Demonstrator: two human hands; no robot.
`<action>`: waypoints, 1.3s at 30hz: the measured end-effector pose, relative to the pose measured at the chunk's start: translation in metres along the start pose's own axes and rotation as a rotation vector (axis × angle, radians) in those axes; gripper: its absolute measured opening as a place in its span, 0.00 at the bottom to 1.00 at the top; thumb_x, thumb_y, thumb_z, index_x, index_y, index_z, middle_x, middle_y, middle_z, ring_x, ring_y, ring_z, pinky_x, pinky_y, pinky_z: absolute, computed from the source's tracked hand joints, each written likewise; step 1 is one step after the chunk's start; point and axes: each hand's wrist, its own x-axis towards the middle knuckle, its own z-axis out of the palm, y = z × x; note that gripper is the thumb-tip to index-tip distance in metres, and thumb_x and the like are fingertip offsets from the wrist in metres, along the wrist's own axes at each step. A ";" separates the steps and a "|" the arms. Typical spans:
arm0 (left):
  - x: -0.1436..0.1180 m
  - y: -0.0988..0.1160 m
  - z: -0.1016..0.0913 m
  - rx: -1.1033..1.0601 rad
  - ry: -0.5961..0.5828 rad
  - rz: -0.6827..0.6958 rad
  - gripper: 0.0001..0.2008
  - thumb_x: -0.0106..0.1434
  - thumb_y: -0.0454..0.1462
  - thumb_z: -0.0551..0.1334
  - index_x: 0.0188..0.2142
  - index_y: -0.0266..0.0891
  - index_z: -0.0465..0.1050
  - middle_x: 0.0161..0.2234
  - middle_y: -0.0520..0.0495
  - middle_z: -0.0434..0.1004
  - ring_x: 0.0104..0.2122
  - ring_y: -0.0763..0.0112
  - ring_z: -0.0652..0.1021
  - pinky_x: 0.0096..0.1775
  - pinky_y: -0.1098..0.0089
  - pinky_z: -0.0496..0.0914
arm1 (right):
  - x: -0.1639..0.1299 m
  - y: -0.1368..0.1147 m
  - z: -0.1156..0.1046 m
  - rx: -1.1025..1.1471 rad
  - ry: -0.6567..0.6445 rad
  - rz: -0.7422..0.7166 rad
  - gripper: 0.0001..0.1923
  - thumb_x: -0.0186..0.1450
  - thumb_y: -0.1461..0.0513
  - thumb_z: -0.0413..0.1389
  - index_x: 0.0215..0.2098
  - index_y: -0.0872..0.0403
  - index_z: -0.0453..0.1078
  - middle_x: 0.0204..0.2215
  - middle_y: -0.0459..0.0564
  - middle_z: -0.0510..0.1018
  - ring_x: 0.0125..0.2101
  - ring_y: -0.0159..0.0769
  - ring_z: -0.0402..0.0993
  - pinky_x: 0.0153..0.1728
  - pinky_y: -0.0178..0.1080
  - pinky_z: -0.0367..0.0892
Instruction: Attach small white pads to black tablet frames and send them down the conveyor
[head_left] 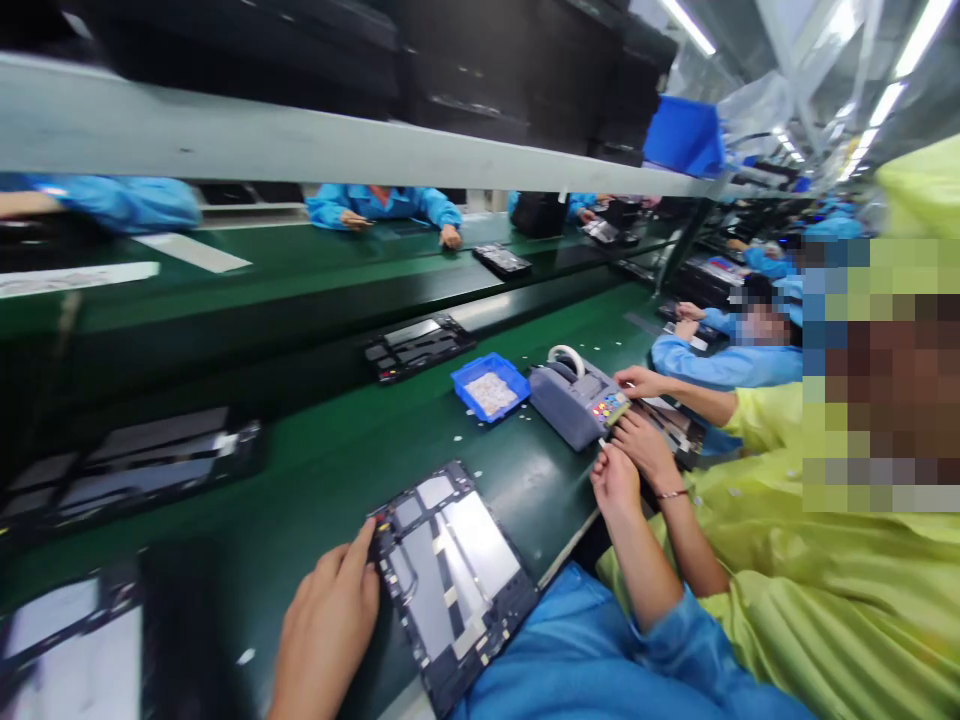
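An open tablet [450, 570], its back cover off and its inner parts showing, lies on the green table [330, 470] in front of me. My left hand [324, 625] rests on the tablet's left edge, fingertips on its top corner. My right hand [616, 480] reaches to the right, up to the grey tape dispenser [574, 400], its fingers pinched on a small white strip of tape [601, 441] at the dispenser's near edge. Right next to it, a co-worker's hand [646, 445] with a bracelet also touches the dispenser.
A blue tray [490, 385] of small white parts stands left of the dispenser. More open tablets [418, 345] ride the dark conveyor belt. A co-worker in yellow-green sits close on my right. People in blue sleeves [382, 205] work across the line.
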 end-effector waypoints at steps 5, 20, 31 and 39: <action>0.000 0.014 -0.026 -0.513 0.132 -0.083 0.19 0.68 0.42 0.54 0.51 0.40 0.78 0.48 0.40 0.81 0.45 0.57 0.80 0.48 0.61 0.73 | -0.044 -0.003 0.096 -0.218 -0.635 -0.052 0.06 0.62 0.59 0.60 0.29 0.53 0.72 0.20 0.42 0.72 0.21 0.30 0.65 0.24 0.33 0.59; 0.006 0.057 -0.007 -1.662 0.233 -0.597 0.15 0.58 0.46 0.70 0.32 0.39 0.70 0.27 0.52 0.73 0.27 0.74 0.70 0.32 0.72 0.66 | -0.055 0.022 0.204 -0.199 -0.967 -0.056 0.09 0.70 0.58 0.52 0.37 0.53 0.73 0.26 0.43 0.78 0.25 0.31 0.74 0.28 0.33 0.67; 0.014 0.009 -0.036 -0.528 -0.029 -0.186 0.06 0.67 0.35 0.57 0.34 0.42 0.72 0.32 0.49 0.76 0.34 0.63 0.75 0.39 0.65 0.67 | 0.006 0.044 0.202 -0.938 -1.101 -1.189 0.18 0.74 0.64 0.54 0.60 0.46 0.73 0.41 0.51 0.77 0.38 0.40 0.67 0.39 0.40 0.61; 0.034 0.015 -0.035 -0.239 -0.172 0.082 0.07 0.69 0.32 0.55 0.36 0.43 0.71 0.40 0.44 0.79 0.41 0.57 0.75 0.46 0.58 0.67 | 0.013 0.037 0.202 -1.002 -1.182 -1.338 0.18 0.75 0.64 0.52 0.62 0.50 0.70 0.40 0.53 0.75 0.38 0.41 0.63 0.36 0.41 0.57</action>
